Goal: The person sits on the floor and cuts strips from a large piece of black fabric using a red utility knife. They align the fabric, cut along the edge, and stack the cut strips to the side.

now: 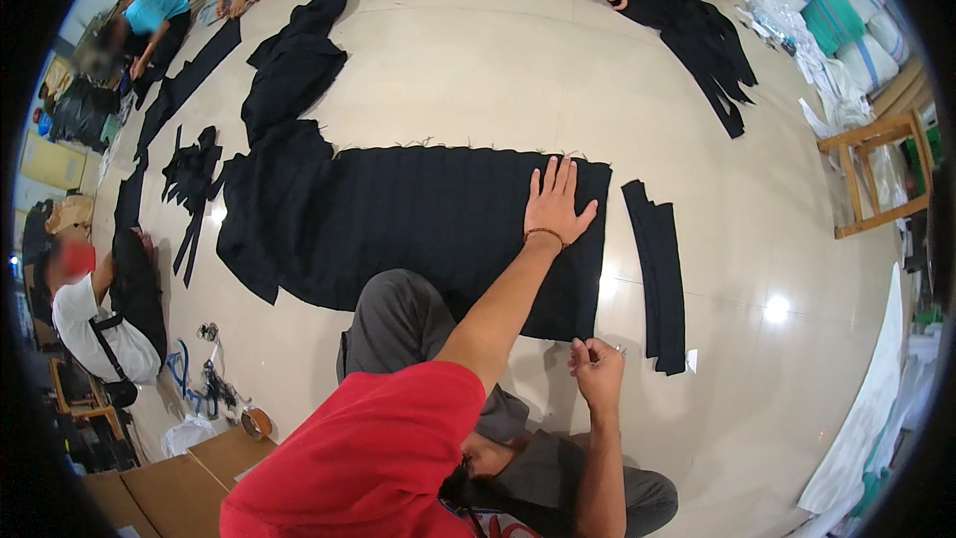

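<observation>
Two hands | left hand (556,204) flat on black fabric (398,224) | right hand (597,371) pinching edge

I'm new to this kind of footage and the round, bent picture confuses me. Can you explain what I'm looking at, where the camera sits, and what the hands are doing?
No machine here: a person in a red shirt is working on the floor, filmed by a wide lens on their own head looking down, which bends the edges. Their left hand lies flat, fingers spread, on a large black cloth spread on the floor. Their right hand is closed near the cloth's lower right corner; whether it pinches anything is too small to tell. To the right lie cut black strips. Other people sit around with more black fabric, and cardboard boxes sit at lower left.
</observation>
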### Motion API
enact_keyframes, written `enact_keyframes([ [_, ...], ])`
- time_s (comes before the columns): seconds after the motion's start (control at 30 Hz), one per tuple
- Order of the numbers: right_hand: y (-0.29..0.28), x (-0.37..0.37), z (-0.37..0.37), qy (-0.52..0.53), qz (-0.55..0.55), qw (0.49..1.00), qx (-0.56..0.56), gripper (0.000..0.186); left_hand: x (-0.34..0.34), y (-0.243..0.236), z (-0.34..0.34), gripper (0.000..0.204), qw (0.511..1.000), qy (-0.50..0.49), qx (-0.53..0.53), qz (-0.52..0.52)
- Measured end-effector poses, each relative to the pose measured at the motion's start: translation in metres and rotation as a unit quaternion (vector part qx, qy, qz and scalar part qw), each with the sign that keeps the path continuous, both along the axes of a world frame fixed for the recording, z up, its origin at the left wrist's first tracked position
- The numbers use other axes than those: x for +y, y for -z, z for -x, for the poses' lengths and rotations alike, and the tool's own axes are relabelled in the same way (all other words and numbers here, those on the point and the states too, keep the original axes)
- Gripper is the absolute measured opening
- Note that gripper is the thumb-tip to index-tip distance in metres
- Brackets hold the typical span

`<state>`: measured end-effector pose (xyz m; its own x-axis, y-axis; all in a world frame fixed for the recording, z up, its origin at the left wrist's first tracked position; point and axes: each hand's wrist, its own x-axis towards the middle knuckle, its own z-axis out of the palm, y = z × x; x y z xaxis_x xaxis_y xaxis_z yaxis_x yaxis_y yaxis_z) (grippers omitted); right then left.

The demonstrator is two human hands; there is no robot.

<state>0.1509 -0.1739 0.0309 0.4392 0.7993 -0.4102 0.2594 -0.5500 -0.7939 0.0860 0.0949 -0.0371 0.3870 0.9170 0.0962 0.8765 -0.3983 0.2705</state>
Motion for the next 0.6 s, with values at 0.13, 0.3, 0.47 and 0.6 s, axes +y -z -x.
enact_keyframes([
  [0.13, 0.003, -0.006, 0.002, 0.009, -0.04, 0.996, -0.083, 0.031, 0.0, 0.001, 0.001, 0.083, 1.0, -0.005, -0.001, 0.001],
  [0.3, -0.008, -0.007, 0.025, 0.029, -0.053, 0.974, -0.22, 0.037, -0.001, -0.001, -0.002, 0.083, 1.0, -0.004, 0.002, 0.009],
  [0.47, -0.016, -0.009, 0.044, 0.111, -0.12, 0.959, -0.233, 0.048, 0.001, 0.001, 0.001, 0.085, 1.0, -0.006, -0.003, 0.008],
  [0.6, -0.006, -0.023, 0.047, 0.142, -0.129, 0.959, -0.21, 0.054, -0.001, -0.004, -0.002, 0.086, 1.0, -0.005, 0.006, 0.02],
])
